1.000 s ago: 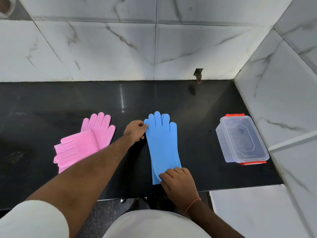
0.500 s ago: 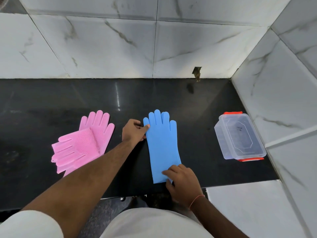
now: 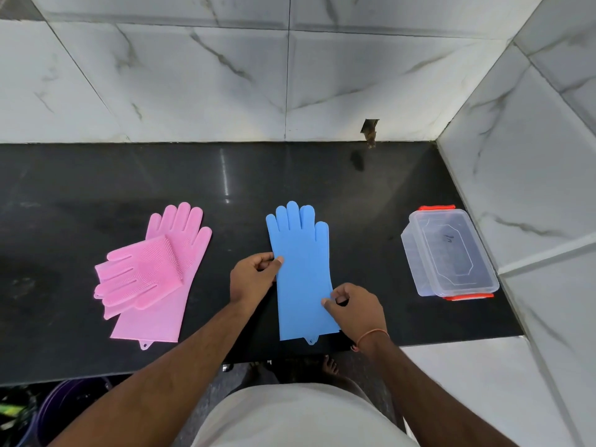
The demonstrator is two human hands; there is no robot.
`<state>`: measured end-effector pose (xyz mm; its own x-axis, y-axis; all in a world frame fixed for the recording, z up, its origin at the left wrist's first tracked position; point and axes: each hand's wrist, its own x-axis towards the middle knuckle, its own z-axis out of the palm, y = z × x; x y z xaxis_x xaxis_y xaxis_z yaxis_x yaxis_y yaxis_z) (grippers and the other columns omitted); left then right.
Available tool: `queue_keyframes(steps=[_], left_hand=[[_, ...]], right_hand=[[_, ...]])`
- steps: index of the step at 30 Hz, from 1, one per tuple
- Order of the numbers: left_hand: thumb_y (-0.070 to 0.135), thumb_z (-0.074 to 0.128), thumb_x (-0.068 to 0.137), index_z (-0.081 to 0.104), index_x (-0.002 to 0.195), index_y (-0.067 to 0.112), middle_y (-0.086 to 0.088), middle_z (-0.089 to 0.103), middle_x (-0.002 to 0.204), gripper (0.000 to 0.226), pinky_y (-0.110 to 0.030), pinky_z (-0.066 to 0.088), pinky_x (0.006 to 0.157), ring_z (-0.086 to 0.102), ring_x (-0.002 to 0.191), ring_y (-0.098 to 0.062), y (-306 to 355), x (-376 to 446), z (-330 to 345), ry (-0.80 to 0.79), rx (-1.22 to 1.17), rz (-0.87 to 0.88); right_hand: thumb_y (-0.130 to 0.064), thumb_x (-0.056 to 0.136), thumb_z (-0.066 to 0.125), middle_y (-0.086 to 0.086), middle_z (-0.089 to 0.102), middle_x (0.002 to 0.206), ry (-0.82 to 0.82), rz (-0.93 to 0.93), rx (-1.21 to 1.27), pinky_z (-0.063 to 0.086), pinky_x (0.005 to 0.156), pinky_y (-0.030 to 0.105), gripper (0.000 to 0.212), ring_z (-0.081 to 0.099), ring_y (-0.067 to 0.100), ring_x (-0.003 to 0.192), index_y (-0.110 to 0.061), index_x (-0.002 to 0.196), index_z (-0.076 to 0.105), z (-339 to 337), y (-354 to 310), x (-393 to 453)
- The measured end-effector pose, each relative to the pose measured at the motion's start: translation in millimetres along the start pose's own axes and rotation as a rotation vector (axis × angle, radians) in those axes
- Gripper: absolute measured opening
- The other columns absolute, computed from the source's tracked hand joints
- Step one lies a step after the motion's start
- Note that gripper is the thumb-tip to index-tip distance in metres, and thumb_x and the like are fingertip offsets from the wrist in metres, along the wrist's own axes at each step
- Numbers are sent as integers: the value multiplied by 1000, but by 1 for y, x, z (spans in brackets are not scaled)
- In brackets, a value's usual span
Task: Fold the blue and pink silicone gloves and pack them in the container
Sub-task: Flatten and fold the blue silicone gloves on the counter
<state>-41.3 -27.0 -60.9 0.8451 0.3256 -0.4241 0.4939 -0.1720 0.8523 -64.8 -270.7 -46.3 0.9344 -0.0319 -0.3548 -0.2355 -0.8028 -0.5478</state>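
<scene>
A glossy black stone counter (image 3: 322, 175) runs across a corner lined with white marble-patterned wall tiles (image 3: 206, 85). The view looks down from the person's head.

Nearest the viewer, a pale garment covers the person's front at the bottom edge, and both bare forearms reach forward over the counter's near edge. Below that edge, on the left, part of a dark purple bucket (image 3: 64, 411) shows.

The right hand (image 3: 358, 308), with an orange thread around its wrist, has its fingers curled and pinches the right edge of the blue gloves (image 3: 301, 275), towards the cuff end. The left hand (image 3: 253, 279), slightly farther away, has its thumb pressed on top of the blue gloves' left edge, with the other fingers curled beside or under that edge. The blue gloves lie flat in the middle of the counter, stacked as one shape, cuffs towards the viewer and fingers pointing at the back wall.

To the left, apart from the left hand, lie the pink gloves (image 3: 161, 272): one flat with fingers pointing away, the other laid crosswise on top with its bristled side up and fingers pointing left.

To the right, well apart from the blue gloves, sits a clear plastic container (image 3: 448, 253) with orange clips at its far and near ends, close to the side wall.

At the back, a small dark notch breaks the tile where wall meets counter.
</scene>
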Motion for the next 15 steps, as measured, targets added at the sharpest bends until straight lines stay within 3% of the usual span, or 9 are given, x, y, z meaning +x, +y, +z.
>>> queue_keyframes(steps=[4, 6, 10, 15], left_hand=[[38, 82, 99, 81, 132, 25, 14, 86, 103, 35, -33, 69, 86, 83, 87, -5, 0, -1, -1, 1, -17, -4], [38, 82, 98, 81, 131, 26, 15, 86, 105, 35, -32, 69, 86, 83, 87, -4, 2, -2, 0, -10, -33, -18], [38, 82, 99, 83, 126, 28, 21, 85, 100, 29, -26, 66, 81, 83, 86, -2, 3, -4, 1, -20, -50, -32], [39, 81, 99, 85, 121, 30, 21, 86, 99, 25, -29, 67, 85, 83, 86, -2, 4, -5, 2, -19, -45, -36]], right_hand=[[-40, 94, 75, -14, 72, 89, 4, 11, -20, 60, 83, 29, 15, 63, 2, 77, -33, 84, 67, 0, 0, 2], [-42, 94, 75, -15, 69, 86, 10, 31, -2, 59, 79, 28, 15, 63, 3, 77, -32, 87, 66, 0, 1, 1], [-50, 93, 75, -16, 68, 86, -10, 5, -9, 44, 63, 15, 18, 63, 4, 76, -35, 89, 66, -2, 0, 2], [-42, 93, 74, -18, 65, 77, -2, -8, -47, 41, 58, 16, 21, 63, 6, 71, -36, 76, 64, -3, -1, 5]])
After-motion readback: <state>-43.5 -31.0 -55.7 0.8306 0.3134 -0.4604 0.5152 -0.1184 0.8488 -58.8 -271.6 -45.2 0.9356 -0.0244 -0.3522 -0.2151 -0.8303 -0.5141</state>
